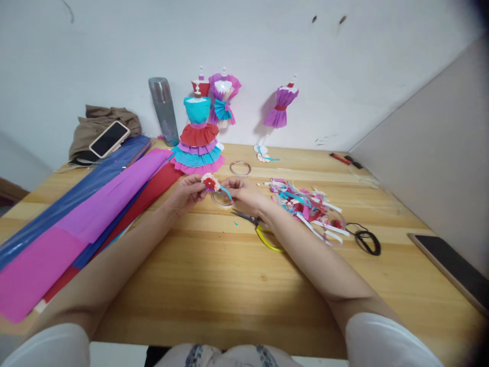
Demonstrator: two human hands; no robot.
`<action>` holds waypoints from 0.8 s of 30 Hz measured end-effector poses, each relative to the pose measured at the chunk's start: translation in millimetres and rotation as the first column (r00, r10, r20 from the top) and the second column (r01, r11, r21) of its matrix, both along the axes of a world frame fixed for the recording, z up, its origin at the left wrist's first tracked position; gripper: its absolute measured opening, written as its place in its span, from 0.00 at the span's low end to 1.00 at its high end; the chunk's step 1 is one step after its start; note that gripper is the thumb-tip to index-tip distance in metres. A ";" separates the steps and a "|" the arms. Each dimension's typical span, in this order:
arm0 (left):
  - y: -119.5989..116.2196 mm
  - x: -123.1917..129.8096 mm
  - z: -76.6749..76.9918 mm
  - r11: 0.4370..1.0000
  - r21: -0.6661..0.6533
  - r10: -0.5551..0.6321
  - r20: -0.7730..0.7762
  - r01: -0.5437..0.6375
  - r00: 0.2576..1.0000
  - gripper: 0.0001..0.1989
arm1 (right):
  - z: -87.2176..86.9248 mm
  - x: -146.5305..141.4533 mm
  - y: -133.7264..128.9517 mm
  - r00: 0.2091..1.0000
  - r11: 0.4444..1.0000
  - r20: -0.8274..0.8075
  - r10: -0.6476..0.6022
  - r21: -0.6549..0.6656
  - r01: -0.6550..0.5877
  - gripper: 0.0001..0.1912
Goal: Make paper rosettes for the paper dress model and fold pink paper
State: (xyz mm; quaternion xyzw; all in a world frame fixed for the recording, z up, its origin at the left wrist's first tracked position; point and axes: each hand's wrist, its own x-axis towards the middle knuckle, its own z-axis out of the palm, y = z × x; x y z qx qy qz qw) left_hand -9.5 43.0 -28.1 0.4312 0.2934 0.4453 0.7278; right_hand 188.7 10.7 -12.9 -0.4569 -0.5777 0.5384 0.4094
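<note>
My left hand (191, 188) pinches a small pleated paper flower (210, 182), cream with a red centre. A narrow blue paper strip (226, 192) hangs from the flower's right side. The fingers of my right hand (244, 192) are closed at the strip's other end. Just beneath both hands is a roll of clear tape (222, 204), partly covered by the fingers; I cannot tell whether a finger touches it. Scissors with yellow handles (267, 239) lie beside my right wrist, which hides part of them.
Behind my hands stand small mannequins in crepe-paper dresses (198, 135), with another in purple (281, 107). Long folded crepe sheets (87, 224) cover the table's left. Paper scraps (305, 204), a black cord (369, 242) and a phone (451, 265) lie right. A flask (164, 112) stands at back.
</note>
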 end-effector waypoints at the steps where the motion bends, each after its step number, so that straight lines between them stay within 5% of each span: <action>1: -0.1 0.2 0.2 1.000 0.004 0.001 -0.008 -0.001 1.000 0.17 | 1.3 3.3 1.6 0.989 0.989 0.102 -0.107 0.111 0.096 0.06; 3: -0.2 0.7 0.1 1.000 0.015 0.001 -0.025 -0.001 1.000 0.16 | 4.6 10.0 4.9 0.922 0.908 0.227 -0.314 0.354 0.222 0.07; 5: -0.1 1.4 -0.5 1.000 0.017 -0.002 -0.045 0.003 0.999 0.15 | 7.9 14.5 7.6 0.904 0.866 0.239 -0.355 0.449 0.221 0.07; 10: -0.2 3.5 -3.0 0.999 -0.034 0.025 -0.076 -0.028 0.997 0.14 | 9.0 8.2 6.9 0.985 0.970 0.128 -0.120 0.225 0.089 0.09; 18: -1.8 6.5 -4.2 0.993 -0.050 0.101 -0.081 -0.105 0.992 0.12 | -5.0 -8.6 -0.9 0.999 0.998 -0.052 -0.004 -0.057 0.001 0.09; 24: 1.8 5.9 -0.8 0.992 -0.006 0.127 -0.155 -0.130 0.980 0.12 | 2.5 3.8 2.8 0.984 0.980 0.142 -0.110 0.183 0.083 0.19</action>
